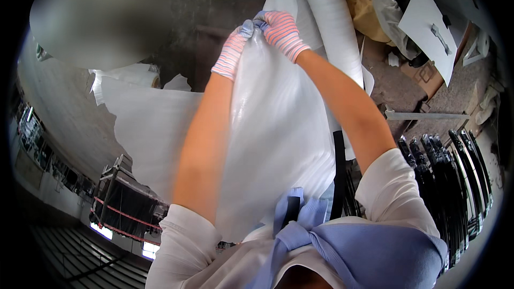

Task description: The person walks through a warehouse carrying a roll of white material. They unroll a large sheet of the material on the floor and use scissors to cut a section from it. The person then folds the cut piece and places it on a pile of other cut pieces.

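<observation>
A wide white foam sheet spreads in front of my body, with a ragged torn edge at its left. My left hand, in a pink-and-white striped glove with grey-blue fingertips, pinches the sheet's far edge. Close beside it, my right hand in a matching glove grips the same edge. Both sets of fingers are closed, and the sheet bunches into folds beneath them. A long roll of white foam lies just to the right of my right hand.
Yellow and clear plastic bags lie at the far right, near a white panel with a handle. Several black wrapped lengths stand in a row at the right. A dark rack is at the left; a blurred patch covers the upper left.
</observation>
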Available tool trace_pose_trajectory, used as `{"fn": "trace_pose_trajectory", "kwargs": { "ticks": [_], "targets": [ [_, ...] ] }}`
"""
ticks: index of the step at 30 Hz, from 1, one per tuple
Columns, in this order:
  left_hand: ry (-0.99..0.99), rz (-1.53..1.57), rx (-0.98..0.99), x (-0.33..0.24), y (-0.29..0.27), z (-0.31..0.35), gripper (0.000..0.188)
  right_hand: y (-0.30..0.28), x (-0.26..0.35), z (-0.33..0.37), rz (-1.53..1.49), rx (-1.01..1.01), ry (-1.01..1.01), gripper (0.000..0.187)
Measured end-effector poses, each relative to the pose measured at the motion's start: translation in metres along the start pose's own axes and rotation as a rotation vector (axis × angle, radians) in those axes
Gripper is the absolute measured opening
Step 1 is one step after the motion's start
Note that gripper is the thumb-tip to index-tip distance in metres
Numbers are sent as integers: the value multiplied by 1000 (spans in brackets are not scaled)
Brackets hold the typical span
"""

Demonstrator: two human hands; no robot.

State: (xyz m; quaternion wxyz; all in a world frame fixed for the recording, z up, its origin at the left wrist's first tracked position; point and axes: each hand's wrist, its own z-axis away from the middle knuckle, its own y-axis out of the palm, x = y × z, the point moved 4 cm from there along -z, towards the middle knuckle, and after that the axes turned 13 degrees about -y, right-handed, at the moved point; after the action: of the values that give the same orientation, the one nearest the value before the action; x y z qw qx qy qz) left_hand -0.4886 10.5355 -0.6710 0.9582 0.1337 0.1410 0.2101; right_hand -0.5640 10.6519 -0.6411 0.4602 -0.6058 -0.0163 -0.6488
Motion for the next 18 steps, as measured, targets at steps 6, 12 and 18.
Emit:
{"fn": "trace_pose_trajectory", "kwargs": {
  "ticks": [6,12,18],
  "targets": [
    [-13,221,-146,23,-1,-2,46,7,7,10,-305,-307,324,14],
    [-120,-417,-173,17,-22,8,46,-3,14,1,377,737,-247,32],
    [-225,-1065,-140,16,4,7,42,18,1,12,755,1012,-502,25]
  ]
}}
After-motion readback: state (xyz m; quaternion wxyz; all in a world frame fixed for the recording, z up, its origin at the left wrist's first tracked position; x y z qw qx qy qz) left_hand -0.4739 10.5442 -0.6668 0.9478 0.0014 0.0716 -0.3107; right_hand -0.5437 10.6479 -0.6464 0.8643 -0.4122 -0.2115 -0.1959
